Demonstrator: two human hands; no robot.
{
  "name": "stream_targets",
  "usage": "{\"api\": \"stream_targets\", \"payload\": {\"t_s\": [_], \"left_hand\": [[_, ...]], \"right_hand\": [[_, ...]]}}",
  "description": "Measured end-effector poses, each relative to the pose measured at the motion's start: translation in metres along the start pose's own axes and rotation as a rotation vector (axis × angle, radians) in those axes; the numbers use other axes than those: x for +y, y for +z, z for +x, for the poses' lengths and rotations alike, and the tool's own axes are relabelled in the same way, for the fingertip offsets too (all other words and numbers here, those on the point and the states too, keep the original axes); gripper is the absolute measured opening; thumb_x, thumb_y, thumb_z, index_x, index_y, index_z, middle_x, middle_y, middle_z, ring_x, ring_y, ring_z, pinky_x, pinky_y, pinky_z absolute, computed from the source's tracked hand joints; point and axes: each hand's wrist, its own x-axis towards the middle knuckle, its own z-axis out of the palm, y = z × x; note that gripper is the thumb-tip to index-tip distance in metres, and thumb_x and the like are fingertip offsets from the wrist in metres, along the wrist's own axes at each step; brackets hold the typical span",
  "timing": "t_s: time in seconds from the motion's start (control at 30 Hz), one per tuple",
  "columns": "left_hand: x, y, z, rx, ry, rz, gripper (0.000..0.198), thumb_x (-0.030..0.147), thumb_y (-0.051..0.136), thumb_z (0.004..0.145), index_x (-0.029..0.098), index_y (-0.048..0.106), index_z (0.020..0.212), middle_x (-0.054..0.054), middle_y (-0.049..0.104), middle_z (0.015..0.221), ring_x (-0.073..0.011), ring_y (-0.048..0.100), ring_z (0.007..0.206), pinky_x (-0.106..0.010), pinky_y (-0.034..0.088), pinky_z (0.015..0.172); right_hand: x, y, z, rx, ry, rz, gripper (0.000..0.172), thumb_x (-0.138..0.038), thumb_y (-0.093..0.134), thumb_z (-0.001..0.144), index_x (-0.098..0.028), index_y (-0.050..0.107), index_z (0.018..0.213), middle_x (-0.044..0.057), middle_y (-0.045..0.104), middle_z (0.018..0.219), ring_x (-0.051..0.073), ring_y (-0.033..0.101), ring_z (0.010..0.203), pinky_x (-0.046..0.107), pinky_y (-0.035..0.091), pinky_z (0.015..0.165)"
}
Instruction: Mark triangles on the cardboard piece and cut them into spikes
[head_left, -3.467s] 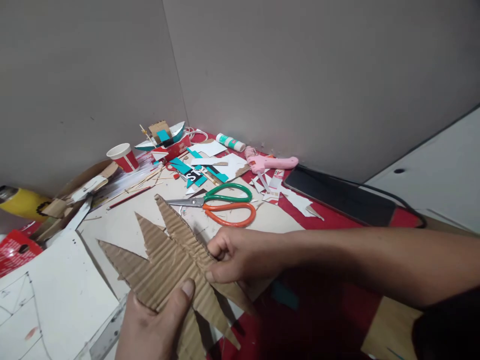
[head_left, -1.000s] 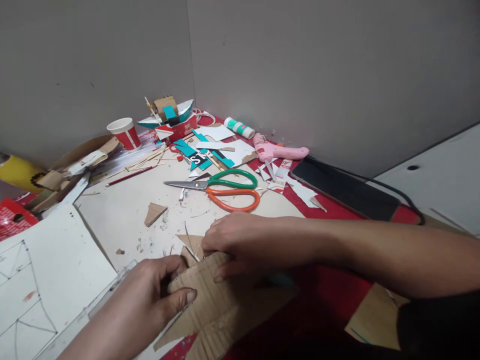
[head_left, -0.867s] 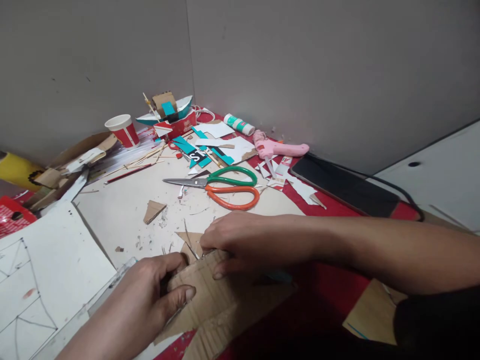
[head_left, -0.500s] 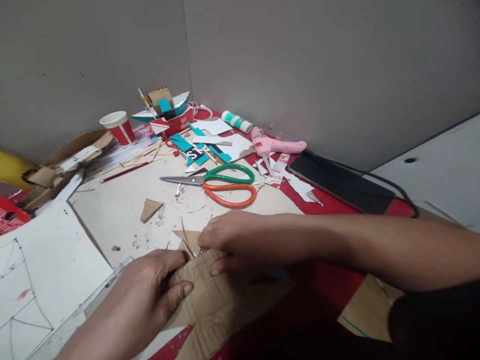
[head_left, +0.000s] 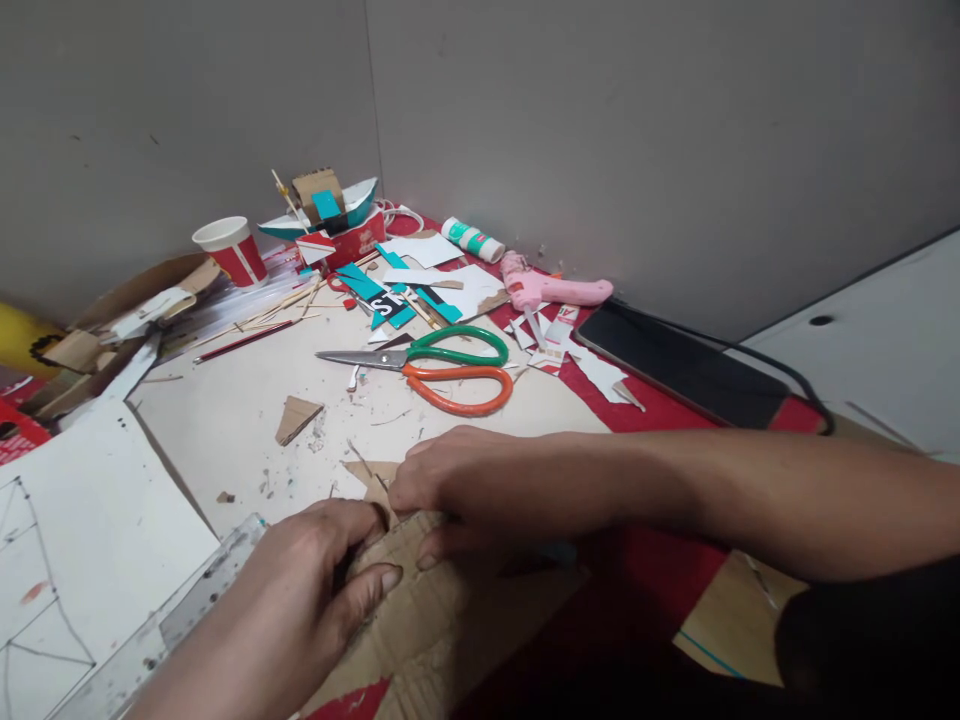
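A brown piece of corrugated cardboard (head_left: pixel 420 600) lies low in the view, held from both sides. My left hand (head_left: pixel 319 570) grips its left edge, thumb on top and fingers folded behind. From the right, my right hand (head_left: pixel 442 490) pinches the far edge, its fingers over the back and its thumb on the near face. Thin torn strips stick up by my right fingertips. Behind them a pointed cardboard scrap (head_left: pixel 367 475) lies on the white board. Scissors (head_left: pixel 420 362) with one green and one orange handle rest beyond my hands, blades to the left.
A pink glue gun (head_left: pixel 551 288), a black phone (head_left: pixel 682 365) and a glue bottle (head_left: pixel 472 240) lie at the right and back. A paper cup (head_left: pixel 232 255) and a model boat (head_left: pixel 322 215) stand at the back left. A drawn-on sheet (head_left: pixel 112 500) covers the left.
Both hands still grip the cardboard, which has tilted slightly. My left thumb has shifted a little right, and the torn strips lean lower. The view has turned slightly.
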Motion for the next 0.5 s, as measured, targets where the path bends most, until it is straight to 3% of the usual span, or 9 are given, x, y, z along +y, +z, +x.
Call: {"api": "stream_targets", "payload": {"t_s": [0.13,0.37,0.5], "left_hand": [[0.0,0.003,0.001,0.021,0.052,0.043,0.007,0.025,0.05,0.086,0.025,0.054,0.08,0.001,0.065,0.079,-0.0182,0.061,0.072,-0.028,0.045,0.061],[0.005,0.007,0.004,0.158,0.188,0.239,0.018,0.019,0.043,0.089,0.023,0.061,0.084,-0.004,0.067,0.083,-0.0222,0.063,0.076,-0.034,0.049,0.065],[0.003,0.003,0.001,0.114,0.181,0.239,0.017,0.025,0.045,0.091,0.023,0.06,0.083,-0.003,0.067,0.081,-0.0221,0.064,0.076,-0.034,0.05,0.067]], "right_hand": [[-0.006,0.002,0.0,0.018,0.02,-0.04,0.008,-0.016,0.066,0.083,-0.013,0.066,0.091,0.005,0.069,0.092,0.018,0.059,0.086,0.025,0.042,0.074],[0.002,0.015,0.008,0.149,-0.122,-0.194,0.007,-0.018,0.066,0.083,-0.014,0.065,0.089,0.004,0.067,0.092,0.018,0.056,0.081,0.028,0.041,0.072],[0.009,0.006,0.003,0.058,-0.14,-0.117,0.008,-0.02,0.066,0.086,-0.013,0.066,0.089,0.004,0.068,0.088,0.016,0.056,0.079,0.025,0.039,0.07]]}}
